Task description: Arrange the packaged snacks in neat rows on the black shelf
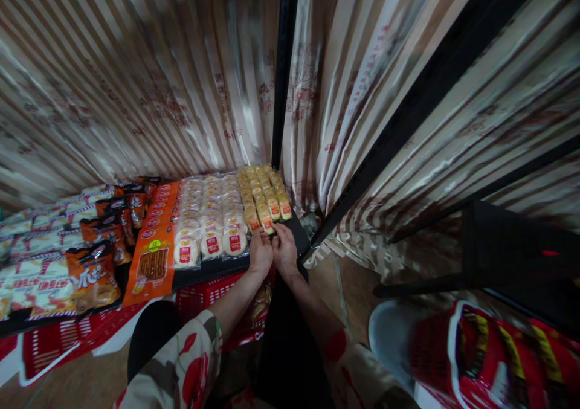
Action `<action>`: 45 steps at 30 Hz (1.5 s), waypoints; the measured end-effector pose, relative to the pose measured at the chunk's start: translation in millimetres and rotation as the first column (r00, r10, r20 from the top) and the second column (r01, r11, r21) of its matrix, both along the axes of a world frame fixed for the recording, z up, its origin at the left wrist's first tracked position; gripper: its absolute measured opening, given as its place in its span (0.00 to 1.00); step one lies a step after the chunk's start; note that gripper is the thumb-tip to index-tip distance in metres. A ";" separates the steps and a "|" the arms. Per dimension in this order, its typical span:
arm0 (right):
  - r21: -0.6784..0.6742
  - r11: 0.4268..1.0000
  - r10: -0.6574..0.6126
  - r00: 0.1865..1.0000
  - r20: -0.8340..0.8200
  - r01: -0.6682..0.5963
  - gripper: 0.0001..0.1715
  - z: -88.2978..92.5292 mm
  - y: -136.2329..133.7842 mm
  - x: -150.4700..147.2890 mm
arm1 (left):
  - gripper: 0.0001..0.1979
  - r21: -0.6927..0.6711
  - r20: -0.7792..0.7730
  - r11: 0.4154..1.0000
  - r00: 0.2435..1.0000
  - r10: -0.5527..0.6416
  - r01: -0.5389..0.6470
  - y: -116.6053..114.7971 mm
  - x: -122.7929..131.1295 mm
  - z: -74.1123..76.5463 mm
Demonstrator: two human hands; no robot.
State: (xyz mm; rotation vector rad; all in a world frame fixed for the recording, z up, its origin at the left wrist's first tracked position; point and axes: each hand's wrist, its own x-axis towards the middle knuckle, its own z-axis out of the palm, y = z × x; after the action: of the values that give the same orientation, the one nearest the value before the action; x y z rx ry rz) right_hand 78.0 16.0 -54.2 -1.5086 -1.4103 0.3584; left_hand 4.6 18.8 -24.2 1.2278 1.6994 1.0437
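Left hand: your left hand [261,253] is at the front edge of the black flat shelf [212,269], fingers curled, tips at the near row of the small yellow oblong clear-wrapped packs with red-and-white labels [266,206]. Gap between fingers hidden; you cannot tell whether they pinch a pack.
Right hand: your right hand [285,251] is just beside the left, fingers bent, tips turned in towards the same near row. Grip also cannot be told.
Yellow packs: in rows at the right end of the shelf, near the black metal upright post [284,64].
White packs: directly left of the yellow ones, white round clear-wrapped packs with red labels [211,218] stand in rows.
Orange packet: next left, a large flat orange packet with a brown stick picture [151,249] lies along the shelf's depth.
Far left: glossy orange-and-black snack bags [93,276], then white printed snack bags with red lettering [43,282].
Below shelf: a red slotted plastic basket [194,300], partly behind your left forearm.
Right side: a red basket with a white rim [432,348] holds shiny red-and-yellow packets [480,360].
Backdrop: beige striped pleated curtain [203,83].
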 end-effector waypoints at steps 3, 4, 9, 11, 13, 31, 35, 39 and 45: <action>0.005 1.000 0.007 1.000 0.022 -0.007 0.26 -0.7 -0.7 -1.4 | 0.14 0.008 -0.012 1.000 1.000 -0.003 0.003 -0.2 -0.3 -1.2; 0.003 1.000 0.008 1.000 0.028 -0.008 0.26 -0.1 0.0 -1.6 | 0.14 0.011 -0.016 1.000 1.000 -0.006 0.006 0.1 -0.6 -1.0; -0.017 1.000 0.025 0.999 0.039 -0.024 0.27 2.3 3.8 -0.5 | 0.14 0.023 -0.039 1.000 0.999 -0.017 0.018 2.6 -2.0 0.3; -0.022 0.999 0.027 0.999 0.035 -0.026 0.27 1.6 3.6 -0.1 | 0.14 0.022 -0.049 1.000 0.999 -0.020 0.021 3.1 -2.4 0.3; -0.023 1.000 0.021 0.999 0.028 -0.021 0.27 0.5 2.3 -0.1 | 0.15 0.019 -0.059 1.000 0.998 -0.023 0.025 2.9 -2.6 0.3; -0.065 0.998 -0.009 0.999 0.032 0.011 0.25 1.3 -15.4 -5.7 | 0.16 -0.026 -0.131 0.999 0.990 -0.044 0.041 -9.5 -7.3 8.4; -0.068 0.998 0.008 1.000 0.020 -0.007 0.25 0.9 -22.9 -9.2 | 0.15 -0.030 -0.141 0.998 0.988 -0.066 0.063 -16.7 -7.5 9.4; -0.078 0.997 0.014 1.000 -0.015 -0.016 0.25 -2.8 -31.4 -15.7 | 0.13 -0.035 -0.148 0.997 0.986 -0.080 0.075 -24.7 -7.9 10.7; -0.105 0.994 0.004 1.000 -0.015 -0.006 0.23 -9.2 -43.7 -25.2 | 0.12 -0.046 -0.156 0.995 0.983 -0.092 0.085 -37.6 -13.5 10.8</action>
State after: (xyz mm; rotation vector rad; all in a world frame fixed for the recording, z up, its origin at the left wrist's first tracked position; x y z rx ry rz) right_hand 52.8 -27.8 -63.5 -1.5839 -1.4025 0.4519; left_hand -9.0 -18.8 -13.4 1.3787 1.7587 0.8757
